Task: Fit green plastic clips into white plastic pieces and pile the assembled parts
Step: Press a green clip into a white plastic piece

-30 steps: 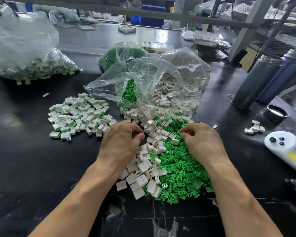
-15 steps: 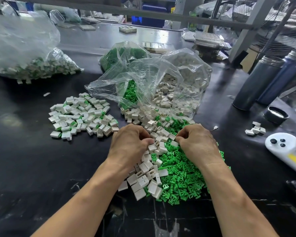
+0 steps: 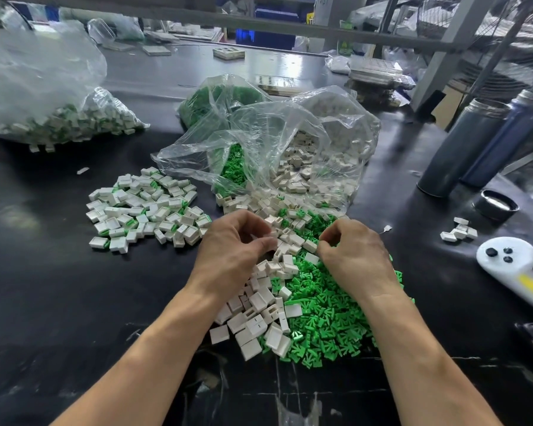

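Observation:
Loose white plastic pieces [image 3: 259, 305] and green clips [image 3: 326, 312] lie heaped together on the black table in front of me. My left hand [image 3: 231, 253] hovers over the white heap with fingers curled, and its thumb and forefinger pinch a white piece [image 3: 273, 235] at their tips. My right hand [image 3: 354, 256] rests on the green heap, its fingers curled tightly beside another white piece [image 3: 310, 245]. Whatever it holds is hidden. The pile of assembled white-and-green parts [image 3: 145, 210] sits to the left.
An open clear bag [image 3: 290, 149] spills white pieces and clips just behind my hands. Another bag of assembled parts [image 3: 59, 118] lies far left. Two dark bottles [image 3: 462, 149], a black lid [image 3: 494, 206], a few white pieces [image 3: 459, 232] and a white device [image 3: 505, 262] stand on the right.
Both hands have moved away from me up the heap and closer together. The left hand's fingers have lifted off the pile and closed on a white piece.

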`<state>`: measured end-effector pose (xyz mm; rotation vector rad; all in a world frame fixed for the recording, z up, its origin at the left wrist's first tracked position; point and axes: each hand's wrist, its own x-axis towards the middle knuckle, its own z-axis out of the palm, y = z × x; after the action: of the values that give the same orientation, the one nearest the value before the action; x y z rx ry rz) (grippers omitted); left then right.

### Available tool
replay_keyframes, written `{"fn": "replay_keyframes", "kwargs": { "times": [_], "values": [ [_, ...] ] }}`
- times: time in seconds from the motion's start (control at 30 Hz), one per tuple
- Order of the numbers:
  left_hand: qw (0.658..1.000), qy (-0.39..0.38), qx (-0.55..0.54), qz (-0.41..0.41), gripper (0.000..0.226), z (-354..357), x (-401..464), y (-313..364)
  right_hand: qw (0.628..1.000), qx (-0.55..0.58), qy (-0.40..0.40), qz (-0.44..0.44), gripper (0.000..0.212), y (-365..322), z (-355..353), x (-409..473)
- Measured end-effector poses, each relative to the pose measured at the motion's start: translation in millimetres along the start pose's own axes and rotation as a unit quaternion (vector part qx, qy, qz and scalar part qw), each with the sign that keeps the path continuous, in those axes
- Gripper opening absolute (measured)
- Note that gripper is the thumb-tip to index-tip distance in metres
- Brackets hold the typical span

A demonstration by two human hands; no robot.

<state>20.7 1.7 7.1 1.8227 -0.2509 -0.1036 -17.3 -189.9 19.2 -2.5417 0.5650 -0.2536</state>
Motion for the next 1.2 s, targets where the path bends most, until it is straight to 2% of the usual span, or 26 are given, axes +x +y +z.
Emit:
{"fn": "replay_keyframes", "kwargs": {
  "times": [0.13, 0.2, 0.27, 0.43, 0.63, 0.83, 1.0, 1.2],
  "values": [
    [0.996, -0.021, -0.085, 0.007, 0.024, 0.4, -1.7, 5.5, 0.988, 0.14, 0.056, -0.032, 0.008, 3.2, -1.0, -0.9],
    [0.993, -0.031, -0.112, 0.002, 0.028, 0.0, -1.3, 7.3, 0.969, 0.24, 0.045, -0.039, 0.017, 4.1, 0.9, -2.5],
    [0.991, -0.038, -0.127, 0.003, 0.028, 0.3, -1.3, 8.4, 0.945, 0.321, 0.043, -0.039, 0.016, 4.3, 3.1, -3.2],
    [0.984, -0.032, -0.174, 0.013, 0.024, 2.2, -4.5, 11.4, 0.898, 0.439, 0.004, -0.041, 0.011, -2.6, 5.9, -5.8],
    [0.97, -0.025, -0.24, 0.024, 0.03, 1.2, -4.7, 14.5, 0.851, 0.521, -0.041, -0.054, 0.014, -9.8, 8.8, -11.1],
    [0.964, -0.012, -0.267, -0.008, 0.038, -1.4, -5.2, 12.3, 0.828, 0.554, -0.066, -0.062, 0.018, -16.4, 9.8, -14.7],
    [0.966, -0.007, -0.258, -0.022, 0.029, -1.6, -6.3, 13.9, 0.802, 0.588, -0.092, -0.056, 0.01, -17.0, 9.5, -15.1],
    [0.941, -0.005, -0.334, -0.049, 0.017, 5.3, -6.0, 15.5, 0.812, 0.573, -0.088, -0.066, 0.01, -16.8, 12.4, -16.8]
  ]
}}
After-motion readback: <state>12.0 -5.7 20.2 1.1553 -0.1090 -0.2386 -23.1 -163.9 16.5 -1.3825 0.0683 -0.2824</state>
